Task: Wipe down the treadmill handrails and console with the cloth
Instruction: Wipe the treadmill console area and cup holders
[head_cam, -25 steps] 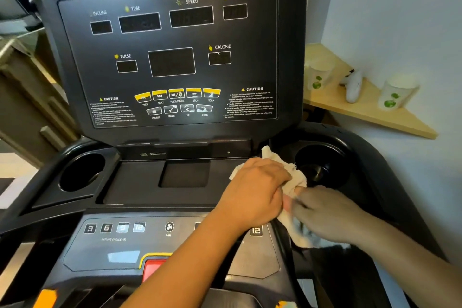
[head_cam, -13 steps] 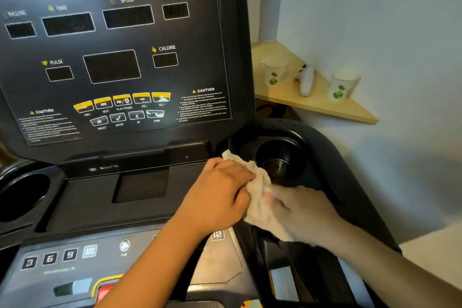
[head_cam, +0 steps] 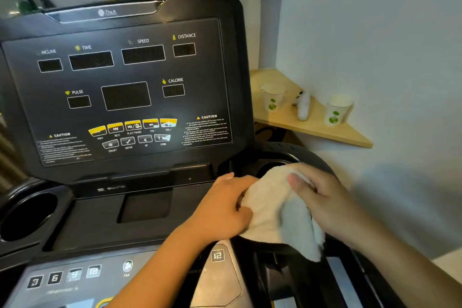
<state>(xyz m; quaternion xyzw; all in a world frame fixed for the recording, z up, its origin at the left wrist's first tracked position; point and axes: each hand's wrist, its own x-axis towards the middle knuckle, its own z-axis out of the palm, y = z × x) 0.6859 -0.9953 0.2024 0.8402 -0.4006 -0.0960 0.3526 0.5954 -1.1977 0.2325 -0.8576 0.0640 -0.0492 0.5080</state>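
A white cloth (head_cam: 272, 207) is stretched between both hands over the right side of the black treadmill console (head_cam: 130, 97). My left hand (head_cam: 225, 210) grips the cloth's left edge with curled fingers. My right hand (head_cam: 322, 200) holds the cloth's right part, thumb on top, above the right cup holder (head_cam: 265, 170), which the cloth mostly covers. The cloth's lower end hangs down over the dark edge of the console tray.
A left cup holder (head_cam: 27, 210) sits at the console's left. Speed and incline buttons (head_cam: 65, 276) line the lower panel. A wooden corner shelf (head_cam: 325, 127) on the right wall carries two paper cups (head_cam: 273, 99) and a white controller (head_cam: 303, 105).
Both hands have shifted the cloth rightward, over the right cup holder, and spread it wider. The camera has tilted up and swung, showing the console's top edge.
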